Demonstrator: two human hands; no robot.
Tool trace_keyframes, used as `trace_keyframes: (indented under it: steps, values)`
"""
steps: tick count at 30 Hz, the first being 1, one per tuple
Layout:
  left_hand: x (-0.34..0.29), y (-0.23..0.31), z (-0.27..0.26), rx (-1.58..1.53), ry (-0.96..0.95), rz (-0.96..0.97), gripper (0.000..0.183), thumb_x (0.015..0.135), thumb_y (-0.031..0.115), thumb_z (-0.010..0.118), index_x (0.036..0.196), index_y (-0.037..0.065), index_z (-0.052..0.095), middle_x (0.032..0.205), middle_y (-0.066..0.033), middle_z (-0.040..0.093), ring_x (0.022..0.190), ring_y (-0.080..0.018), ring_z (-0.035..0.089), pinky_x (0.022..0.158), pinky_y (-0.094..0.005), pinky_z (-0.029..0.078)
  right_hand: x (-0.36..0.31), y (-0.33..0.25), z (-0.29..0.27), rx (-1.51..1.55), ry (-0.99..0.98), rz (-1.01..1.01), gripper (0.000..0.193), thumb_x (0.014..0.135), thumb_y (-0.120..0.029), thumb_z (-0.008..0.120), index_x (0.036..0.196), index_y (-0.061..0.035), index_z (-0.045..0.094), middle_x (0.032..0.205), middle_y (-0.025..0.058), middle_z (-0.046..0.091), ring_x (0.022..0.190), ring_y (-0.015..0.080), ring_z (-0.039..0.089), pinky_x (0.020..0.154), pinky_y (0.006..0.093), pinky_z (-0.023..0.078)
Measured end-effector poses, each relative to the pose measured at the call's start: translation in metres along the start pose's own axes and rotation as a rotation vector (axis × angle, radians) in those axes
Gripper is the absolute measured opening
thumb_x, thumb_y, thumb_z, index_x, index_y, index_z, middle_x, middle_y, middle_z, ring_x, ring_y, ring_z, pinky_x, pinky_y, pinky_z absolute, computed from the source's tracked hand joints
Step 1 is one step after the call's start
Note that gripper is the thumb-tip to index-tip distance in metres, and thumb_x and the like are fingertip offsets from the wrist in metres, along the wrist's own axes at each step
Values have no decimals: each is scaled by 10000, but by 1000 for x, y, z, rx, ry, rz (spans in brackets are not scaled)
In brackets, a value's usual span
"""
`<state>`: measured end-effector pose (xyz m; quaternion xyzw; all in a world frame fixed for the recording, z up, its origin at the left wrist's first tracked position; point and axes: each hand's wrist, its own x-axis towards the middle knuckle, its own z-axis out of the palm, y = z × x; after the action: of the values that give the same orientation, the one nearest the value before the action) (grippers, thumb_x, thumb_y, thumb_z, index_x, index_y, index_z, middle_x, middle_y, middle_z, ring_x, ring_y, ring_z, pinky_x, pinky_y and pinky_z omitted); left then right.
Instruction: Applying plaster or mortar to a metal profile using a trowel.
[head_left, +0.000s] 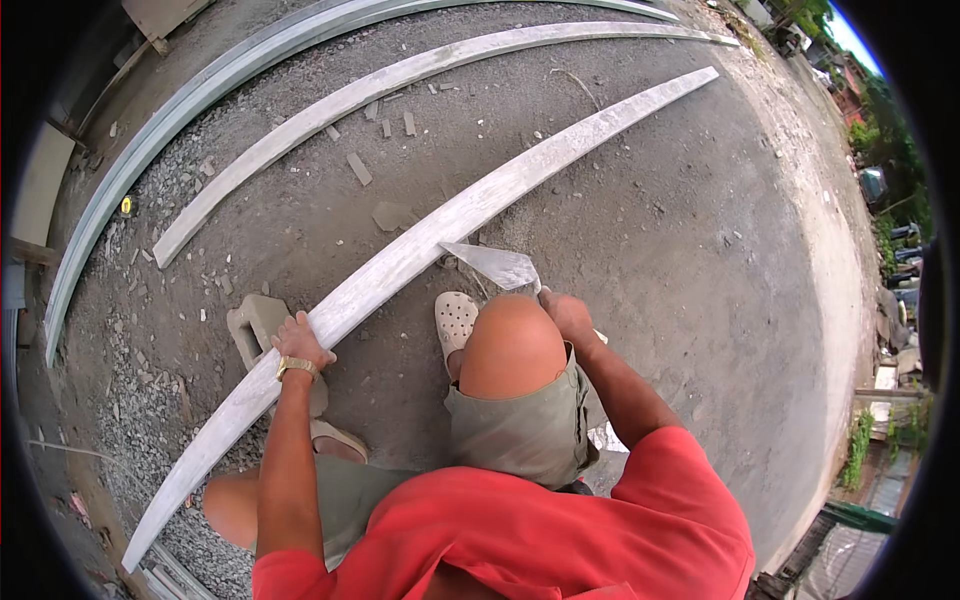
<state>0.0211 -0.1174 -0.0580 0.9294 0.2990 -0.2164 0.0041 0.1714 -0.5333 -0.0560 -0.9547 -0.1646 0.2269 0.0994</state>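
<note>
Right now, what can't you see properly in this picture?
All in the head view:
- The trowel: its handle is mostly hidden by the right hand.
- The concrete block: partly covered by the pale board and left hand.
- The clog near the trowel: its heel is hidden by the bent knee.
- Long grey bars: partly cut off by the top edge.
- Yellow thing: too small to name.

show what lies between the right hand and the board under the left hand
A trowel blade, pointing toward the board, in the head view.
</note>
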Motion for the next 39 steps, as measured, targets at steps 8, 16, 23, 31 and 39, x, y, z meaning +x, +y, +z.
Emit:
trace_keyframes:
  steps: [8,16,23,31,39]
  values:
    - [1,8,3,10,56,13,845,493,309,888,1158,95,412,1167,-137,467,1140,-350,460,985,-509,343,79,85,-49,69,300,306,428,908,-410,455,899,-26,644,877,227,654,877,395,625,781,484,487]
    - [1,7,-4,16,35,-3,931,492,318,888,1240,79,386,1199,-149,462,1133,-348,461,990,-491,357,74,58,-20,118,226,295,448,887,-436,468,951,-29,645,893,211,664,861,383,634,785,466,493]
    - [-1,-5,3,10,-22,-67,880,489,331,884,1198,104,415,1167,-133,475,1140,-324,459,979,-495,344,167,184,-69,68,479,258,519,903,-469,487,813,24,619,680,142,640,634,290,645,618,421,478]
    - [-8,26,36,94,288,255,745,863,151,518,1495,136,124,1453,-254,261,1335,-463,249,1060,-651,134,99,83,67,840,377,436,419,908,-433,560,699,-76,487,559,1,413,486,121,367,449,286,299]
    - [5,32,15,-22,240,338,730,820,138,531,1481,142,221,1168,-171,509,1058,-299,472,899,-450,348,139,-72,103,1005,103,89,408,906,-409,573,695,-70,489,572,2,431,505,119,381,462,288,306]
